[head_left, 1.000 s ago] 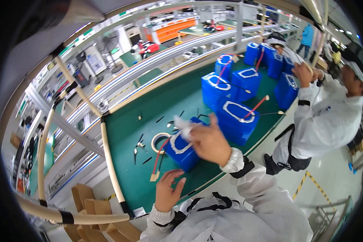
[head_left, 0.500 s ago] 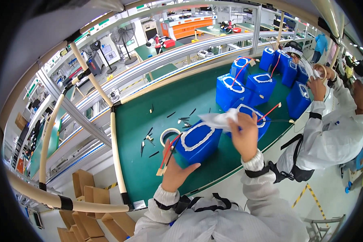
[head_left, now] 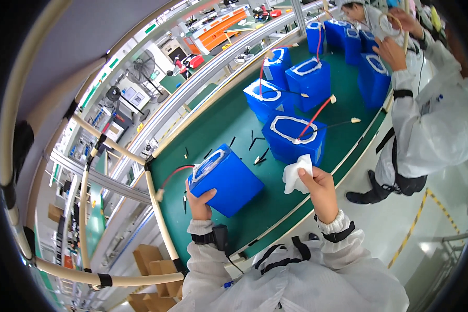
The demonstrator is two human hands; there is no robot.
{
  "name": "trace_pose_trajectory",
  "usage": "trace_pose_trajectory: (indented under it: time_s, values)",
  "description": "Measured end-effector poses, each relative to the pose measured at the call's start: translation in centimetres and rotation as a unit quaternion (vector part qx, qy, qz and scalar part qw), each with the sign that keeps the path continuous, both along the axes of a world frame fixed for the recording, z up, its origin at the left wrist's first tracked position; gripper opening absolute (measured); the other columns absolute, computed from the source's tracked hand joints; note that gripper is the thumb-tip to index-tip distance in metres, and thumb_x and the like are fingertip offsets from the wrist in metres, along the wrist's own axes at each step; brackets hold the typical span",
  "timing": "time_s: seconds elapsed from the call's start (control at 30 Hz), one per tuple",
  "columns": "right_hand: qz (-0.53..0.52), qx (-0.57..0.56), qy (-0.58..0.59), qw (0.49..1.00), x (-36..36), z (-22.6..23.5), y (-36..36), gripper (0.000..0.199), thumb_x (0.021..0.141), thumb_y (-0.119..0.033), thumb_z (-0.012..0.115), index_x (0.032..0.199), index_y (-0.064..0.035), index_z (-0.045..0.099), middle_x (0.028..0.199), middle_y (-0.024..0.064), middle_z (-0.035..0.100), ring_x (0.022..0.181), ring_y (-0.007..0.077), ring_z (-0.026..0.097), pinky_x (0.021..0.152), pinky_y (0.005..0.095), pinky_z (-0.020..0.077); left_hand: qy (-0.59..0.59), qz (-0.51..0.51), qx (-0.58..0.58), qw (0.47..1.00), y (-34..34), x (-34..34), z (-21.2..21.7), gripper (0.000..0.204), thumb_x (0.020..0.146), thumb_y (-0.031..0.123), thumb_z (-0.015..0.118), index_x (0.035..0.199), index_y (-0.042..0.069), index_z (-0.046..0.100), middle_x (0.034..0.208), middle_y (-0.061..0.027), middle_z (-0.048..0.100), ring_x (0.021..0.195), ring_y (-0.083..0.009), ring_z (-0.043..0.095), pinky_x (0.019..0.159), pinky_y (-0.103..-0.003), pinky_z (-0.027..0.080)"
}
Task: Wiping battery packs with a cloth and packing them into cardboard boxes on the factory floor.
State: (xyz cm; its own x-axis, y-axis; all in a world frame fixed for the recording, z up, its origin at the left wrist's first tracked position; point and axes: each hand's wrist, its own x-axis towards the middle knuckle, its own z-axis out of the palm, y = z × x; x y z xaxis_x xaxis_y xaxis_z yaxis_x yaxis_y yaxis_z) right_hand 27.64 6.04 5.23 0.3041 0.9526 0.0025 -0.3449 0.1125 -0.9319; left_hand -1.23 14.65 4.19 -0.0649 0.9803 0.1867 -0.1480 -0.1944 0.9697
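Observation:
A blue-wrapped battery pack (head_left: pixel 226 182) leans at a tilt on the green table, a white ring of sealant on its top and a red lead hanging off its left side. My left hand (head_left: pixel 198 204) grips its left end, thumb on the near face and fingers partly hidden behind. Just to the right, my right hand (head_left: pixel 322 192) pinches a crumpled white wipe (head_left: pixel 296 174), apart from the pack. Beyond the wipe stands another blue battery pack (head_left: pixel 291 138) with a red and a black lead.
Several more blue packs (head_left: pixel 309 83) stand farther back. Black offcuts (head_left: pixel 261 157) lie on the green table (head_left: pixel 213 130). A padded beige rail (head_left: pixel 161 218) runs along the left. At right, a co-worker's hands (head_left: pixel 392 52) hold a tape roll. Cardboard boxes (head_left: pixel 161 270) sit below left.
My left hand has taken hold of the pack's end and tipped it. My right hand has drawn the wipe off the pack's top toward the right. The view has shifted.

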Motion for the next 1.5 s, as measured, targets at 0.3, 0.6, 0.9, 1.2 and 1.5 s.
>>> trace_pose_trajectory:
  time_s: [0.3, 0.6, 0.9, 1.2, 1.5]
  values:
    - [-0.066, 0.244, -0.107, 0.962, -4.5, 1.4, 0.8, 0.024, 0.085, -0.01, 0.063, 0.108, -0.0012, 0.062, 0.095, 0.0132, 0.065, 0.083, 0.0196, 0.064, 0.075, 0.0286, 0.0492, 0.055, -0.087, 0.057, 0.993, -3.0, -2.3, -1.6, 0.107, 0.043, 0.01, 0.088, 0.132, 0.009, 0.029, 0.123, -0.0099, 0.048, 0.113, -0.0268, 0.049, 0.098, -0.041, 0.043]
    - [-0.083, 0.108, -0.191, 0.972, -4.3, -2.6, 4.3, 0.016, 0.082, -0.009, 0.063, 0.096, -0.0014, 0.065, 0.093, 0.0189, 0.065, 0.081, 0.0356, 0.064, 0.071, 0.0377, 0.0515, 0.071, -0.108, 0.031, 0.991, -3.4, -3.7, -2.7, 0.102, 0.049, 0.002, 0.082, 0.133, 0.01, 0.026, 0.125, -0.0107, 0.046, 0.115, -0.0289, 0.048, 0.098, -0.042, 0.042]
    - [0.024, 0.25, -0.166, 0.954, -6.8, -0.8, 2.7, 0.016, 0.073, -0.002, 0.069, 0.089, -0.0035, 0.066, 0.096, 0.0097, 0.063, 0.076, 0.0249, 0.063, 0.065, 0.0309, 0.0512, 0.066, -0.101, 0.002, 0.993, -3.0, -3.9, -2.8, 0.1, 0.05, 0.001, 0.081, 0.132, 0.011, 0.026, 0.124, -0.0104, 0.046, 0.115, -0.0288, 0.048, 0.098, -0.042, 0.042]
    - [0.021, 0.118, -0.085, 0.989, -5.2, -0.6, 3.2, 0.016, 0.08, -0.002, 0.067, 0.096, -0.0004, 0.066, 0.089, 0.0082, 0.064, 0.072, 0.0172, 0.062, 0.062, 0.0268, 0.0473, 0.042, -0.075, -0.017, 0.996, -3.2, -4.3, -3.2, 0.098, 0.051, 0.0, 0.08, 0.132, 0.012, 0.026, 0.124, -0.0101, 0.046, 0.115, -0.0287, 0.048, 0.099, -0.042, 0.042]
    - [0.065, 0.154, -0.064, 0.984, -6.8, -1.7, 2.1, 0.017, 0.086, -0.012, 0.063, 0.097, 0.001, 0.064, 0.094, 0.0102, 0.062, 0.073, 0.0198, 0.059, 0.063, 0.0284, 0.0462, 0.027, -0.087, -0.004, 0.996, -3.3, -3.3, -2.6, 0.086, 0.055, -0.004, 0.075, 0.133, 0.006, 0.04, 0.128, -0.01, 0.051, 0.12, -0.0292, 0.046, 0.105, -0.041, 0.034]
